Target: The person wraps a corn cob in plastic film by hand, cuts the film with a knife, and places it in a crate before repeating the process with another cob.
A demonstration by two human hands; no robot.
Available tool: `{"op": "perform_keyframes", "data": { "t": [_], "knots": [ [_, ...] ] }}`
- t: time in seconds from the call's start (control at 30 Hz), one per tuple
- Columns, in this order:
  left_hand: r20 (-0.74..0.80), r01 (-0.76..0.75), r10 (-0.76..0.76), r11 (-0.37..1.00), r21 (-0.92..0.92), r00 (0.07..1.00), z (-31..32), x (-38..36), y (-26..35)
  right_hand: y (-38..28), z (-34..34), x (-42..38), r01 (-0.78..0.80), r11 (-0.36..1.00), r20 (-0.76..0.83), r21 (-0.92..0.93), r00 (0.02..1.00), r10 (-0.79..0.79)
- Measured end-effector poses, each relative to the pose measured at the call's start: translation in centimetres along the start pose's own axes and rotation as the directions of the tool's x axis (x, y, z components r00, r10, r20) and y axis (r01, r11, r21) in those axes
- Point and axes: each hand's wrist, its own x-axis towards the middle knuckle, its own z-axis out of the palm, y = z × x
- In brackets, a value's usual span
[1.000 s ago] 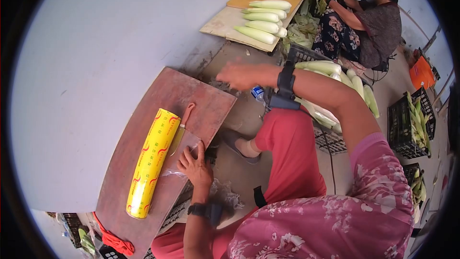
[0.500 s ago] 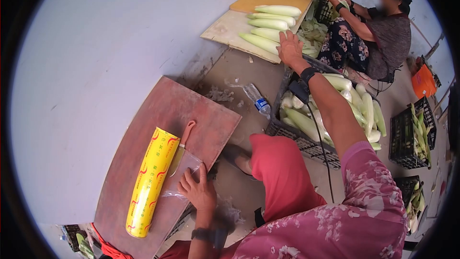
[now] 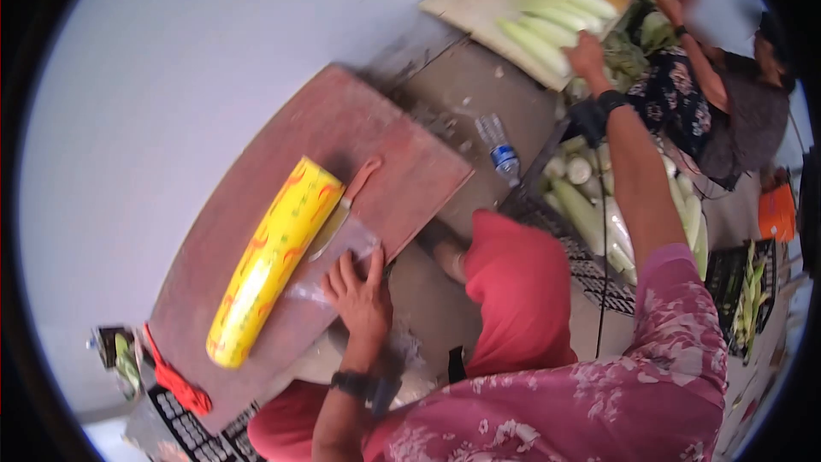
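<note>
My left hand (image 3: 363, 299) lies on the reddish board with its fingers spread, touching a loose piece of clear plastic film (image 3: 357, 238). Beside it are a knife (image 3: 355, 188) with an orange-red handle and a yellow printed roll of cling film (image 3: 278, 261). My right hand (image 3: 587, 56) is stretched far forward, its fingers closed at the near end of an ear of corn (image 3: 547, 32) in pale green husk. Several such ears lie side by side on a light board (image 3: 466, 13). The fingertips are partly hidden and a little blurred.
A black crate (image 3: 577, 278) full of husked ears stands under my right arm. A plastic bottle (image 3: 503, 151) lies on the floor between the boards. Another person (image 3: 735, 115) sits at the far right, holding an ear. A dark cord (image 3: 604, 291) hangs from my right wrist.
My right hand has gone from open fingers over the ears to closed fingers at one ear's end. The view has turned, shifting the boards. My left hand stays on the film.
</note>
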Motion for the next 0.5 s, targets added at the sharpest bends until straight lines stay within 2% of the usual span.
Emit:
{"op": "perform_keyframes", "data": {
  "t": [0.07,0.1,0.13,0.2,0.3,0.4,0.47,0.5],
  "knots": [
    [0.010,0.013,-0.013,1.000,-0.020,1.000,-0.1,0.1,-0.3,1.6,1.3,0.5,0.162,0.983,-0.138,-0.081,0.975,-0.172],
    [0.006,0.004,-0.004,1.000,-0.023,1.000,0.0,0.1,-0.4,1.0,0.0,0.0,0.120,0.988,-0.105,-0.097,0.986,-0.130],
    [-0.001,0.011,-0.011,1.000,-0.011,1.000,0.3,0.0,-0.5,2.2,0.2,0.8,0.157,0.984,-0.133,-0.087,0.977,-0.168],
    [-0.019,0.018,-0.018,1.000,0.007,1.000,0.8,-0.2,-0.7,2.3,-0.9,0.7,0.149,0.989,-0.257,0.015,0.956,-0.141],
    [-0.046,0.011,-0.011,1.000,0.006,0.999,1.1,-0.3,-0.8,-0.7,-4.3,-2.0,0.175,0.929,-0.219,0.325,0.970,-0.106],
    [-0.049,0.014,-0.013,1.000,0.009,0.999,1.1,-0.4,-0.8,-6.5,-7.2,-6.7,0.209,0.654,0.025,0.727,0.944,-0.329],
    [-0.032,0.013,-0.013,1.000,0.000,0.999,0.9,-0.5,-0.8,-12.5,-10.2,-12.1,0.243,0.533,0.113,0.811,0.828,-0.549],
    [-0.033,0.013,-0.013,1.000,-0.004,0.999,0.9,-0.6,-0.8,-15.3,-11.1,-14.3,0.300,0.484,0.125,0.822,0.734,-0.668]
  ]
}}
